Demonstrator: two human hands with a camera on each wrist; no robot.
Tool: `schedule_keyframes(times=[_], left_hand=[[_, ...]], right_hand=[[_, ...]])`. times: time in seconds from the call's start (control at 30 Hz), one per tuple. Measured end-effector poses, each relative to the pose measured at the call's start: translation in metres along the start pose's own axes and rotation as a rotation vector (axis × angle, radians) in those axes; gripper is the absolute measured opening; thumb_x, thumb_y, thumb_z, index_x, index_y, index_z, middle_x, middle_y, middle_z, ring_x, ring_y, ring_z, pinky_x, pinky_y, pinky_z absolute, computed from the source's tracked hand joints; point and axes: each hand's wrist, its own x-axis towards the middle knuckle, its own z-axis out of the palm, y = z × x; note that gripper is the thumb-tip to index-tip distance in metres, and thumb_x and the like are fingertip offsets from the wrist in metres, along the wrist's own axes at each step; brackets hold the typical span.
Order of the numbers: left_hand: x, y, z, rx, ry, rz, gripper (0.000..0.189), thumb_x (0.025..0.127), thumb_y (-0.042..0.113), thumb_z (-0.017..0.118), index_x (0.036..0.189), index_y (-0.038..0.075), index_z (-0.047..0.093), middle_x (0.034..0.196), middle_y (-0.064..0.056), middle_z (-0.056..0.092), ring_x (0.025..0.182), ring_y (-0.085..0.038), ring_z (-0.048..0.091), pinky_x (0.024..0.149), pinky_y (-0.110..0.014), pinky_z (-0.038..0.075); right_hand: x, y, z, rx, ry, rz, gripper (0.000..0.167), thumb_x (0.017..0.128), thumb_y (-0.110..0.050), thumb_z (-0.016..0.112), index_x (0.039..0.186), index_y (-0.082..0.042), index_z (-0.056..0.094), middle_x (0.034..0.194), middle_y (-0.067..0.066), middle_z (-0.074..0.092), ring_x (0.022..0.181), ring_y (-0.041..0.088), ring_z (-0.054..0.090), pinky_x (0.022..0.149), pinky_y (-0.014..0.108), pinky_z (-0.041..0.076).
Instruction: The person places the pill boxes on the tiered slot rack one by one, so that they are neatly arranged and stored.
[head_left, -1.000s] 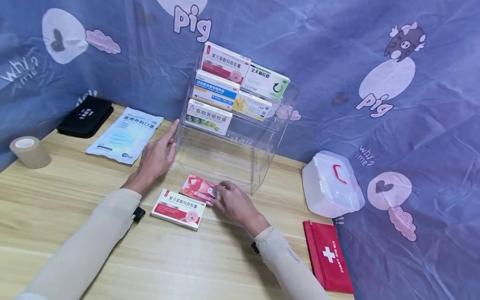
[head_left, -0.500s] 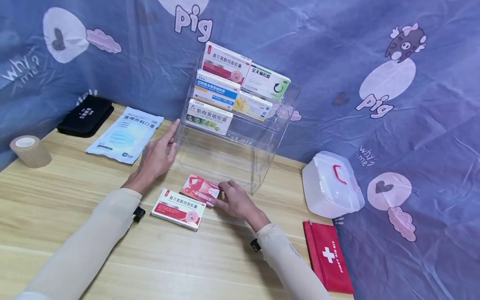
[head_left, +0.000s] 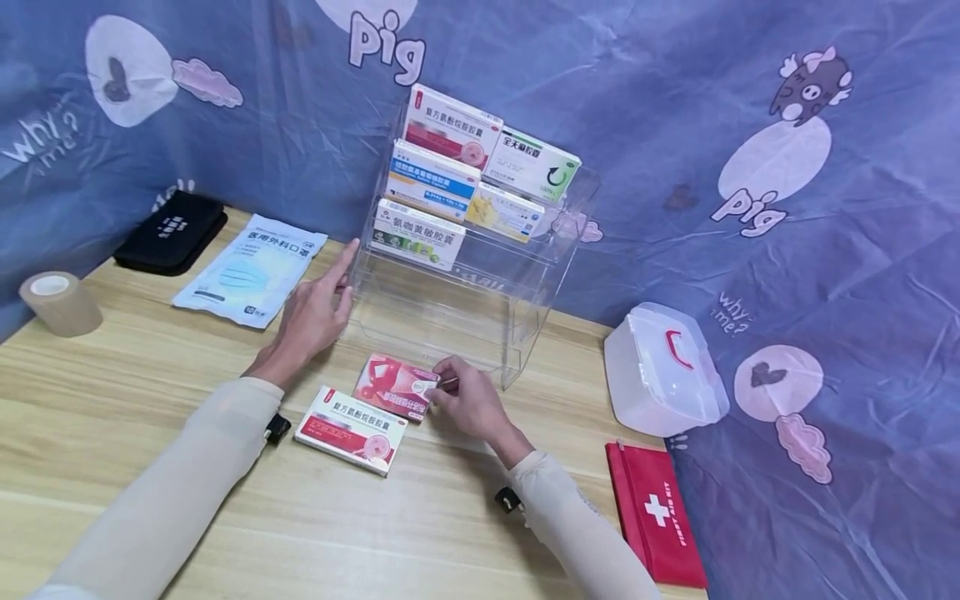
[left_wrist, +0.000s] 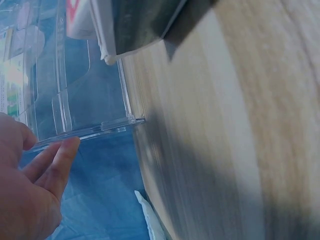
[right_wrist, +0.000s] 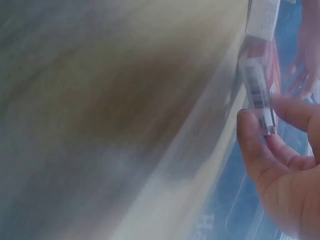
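Observation:
At its right end, a red and pink medicine box (head_left: 392, 387) is pinched between the thumb and fingers of my right hand (head_left: 472, 402). In the right wrist view the box's narrow end (right_wrist: 258, 95) shows between thumb and fingers. Just in front of it a white and red medicine box (head_left: 351, 432) lies flat on the table, close against the red one. My left hand (head_left: 311, 312) touches the left side of the clear tiered display rack (head_left: 442, 321), index finger stretched out along the edge. Its fingers (left_wrist: 65, 162) meet the rack's side in the left wrist view.
Several medicine boxes (head_left: 431, 183) stand in the rack's upper tiers. Leftward lie a mask packet (head_left: 251, 271), a black case (head_left: 172, 233) and a tape roll (head_left: 62, 306). On the right are a white lidded box (head_left: 663, 371) and a red first aid pouch (head_left: 656, 512).
My right hand has taken hold of the red box and shifted it slightly left and toward me. The white and red box has slid the same way. My left hand stays put.

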Motion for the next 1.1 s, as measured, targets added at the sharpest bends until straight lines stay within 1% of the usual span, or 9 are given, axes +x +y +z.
schedule_keyframes(times=[0.13,0.23,0.4,0.57,0.7,0.8,0.9,1.0,1.1], left_hand=[[0.0,0.0,0.0,0.006,0.002,0.0,0.078,0.104,0.007,0.061,0.171,0.032,0.03,0.123,-0.031,0.075,0.065,-0.039,0.065,0.06,-0.049,0.051],[0.0,0.001,0.0,0.008,0.003,0.003,0.079,0.104,0.007,0.061,0.171,0.034,0.029,0.122,-0.031,0.076,0.063,-0.038,0.064,0.059,-0.049,0.051],[0.0,0.001,0.0,0.004,0.007,0.01,0.077,0.104,0.008,0.061,0.171,0.032,0.03,0.121,-0.03,0.077,0.067,-0.041,0.066,0.061,-0.052,0.052],[0.0,0.001,0.0,0.005,0.007,0.005,0.076,0.105,0.008,0.06,0.171,0.032,0.031,0.121,-0.029,0.077,0.073,-0.044,0.069,0.064,-0.054,0.053],[-0.001,0.0,0.0,0.004,0.02,0.005,0.077,0.104,0.006,0.06,0.171,0.032,0.03,0.122,-0.03,0.076,0.074,-0.045,0.069,0.063,-0.054,0.053],[-0.001,0.0,0.0,-0.005,0.026,0.009,0.078,0.104,0.006,0.06,0.171,0.033,0.03,0.123,-0.03,0.076,0.078,-0.047,0.071,0.064,-0.055,0.054],[-0.001,0.0,0.0,-0.011,0.02,0.013,0.078,0.104,0.006,0.061,0.171,0.032,0.03,0.122,-0.03,0.076,0.08,-0.048,0.072,0.065,-0.056,0.054],[-0.002,0.0,0.001,-0.004,0.02,0.013,0.077,0.103,0.005,0.061,0.17,0.031,0.032,0.121,-0.03,0.077,0.076,-0.046,0.07,0.064,-0.055,0.053],[-0.002,0.0,0.001,-0.004,0.025,0.015,0.077,0.103,0.005,0.061,0.17,0.031,0.032,0.121,-0.03,0.077,0.073,-0.045,0.069,0.063,-0.054,0.053]], right_hand=[[0.0,0.0,-0.008,0.081,0.08,0.002,0.027,0.094,-0.005,0.079,0.119,-0.007,0.071,0.111,0.012,0.079,0.099,0.023,0.075,0.09,0.032,0.064],[0.0,0.001,-0.016,0.136,0.143,-0.034,0.025,0.093,-0.001,0.078,0.118,-0.004,0.071,0.112,0.016,0.079,0.101,0.027,0.075,0.092,0.032,0.064],[0.003,-0.001,-0.038,0.201,0.276,-0.064,0.027,0.092,0.002,0.079,0.118,-0.002,0.072,0.11,0.019,0.08,0.1,0.03,0.076,0.087,0.028,0.065],[0.008,-0.007,-0.075,0.28,0.474,-0.107,0.03,0.09,0.005,0.079,0.119,-0.001,0.072,0.108,0.021,0.079,0.089,0.016,0.072,0.08,0.019,0.061],[0.019,-0.011,-0.106,0.363,0.657,-0.208,0.029,0.09,0.008,0.077,0.118,0.007,0.069,0.109,0.029,0.075,0.086,0.006,0.068,0.08,0.015,0.059],[0.027,-0.01,-0.123,0.373,0.77,-0.259,0.028,0.092,0.008,0.077,0.119,0.01,0.068,0.11,0.031,0.075,0.087,0.002,0.069,0.082,0.014,0.06],[0.033,-0.007,-0.132,0.336,0.846,-0.253,0.027,0.092,0.006,0.076,0.118,0.009,0.069,0.111,0.028,0.077,0.089,0.001,0.071,0.082,0.013,0.06],[0.037,-0.003,-0.135,0.295,0.866,-0.229,0.027,0.093,0.004,0.076,0.119,0.007,0.07,0.114,0.025,0.079,0.095,0.008,0.074,0.084,0.013,0.06],[0.042,0.0,-0.136,0.263,0.867,-0.217,0.026,0.095,0.002,0.076,0.12,0.005,0.07,0.116,0.022,0.079,0.101,0.021,0.077,0.087,0.014,0.06]])
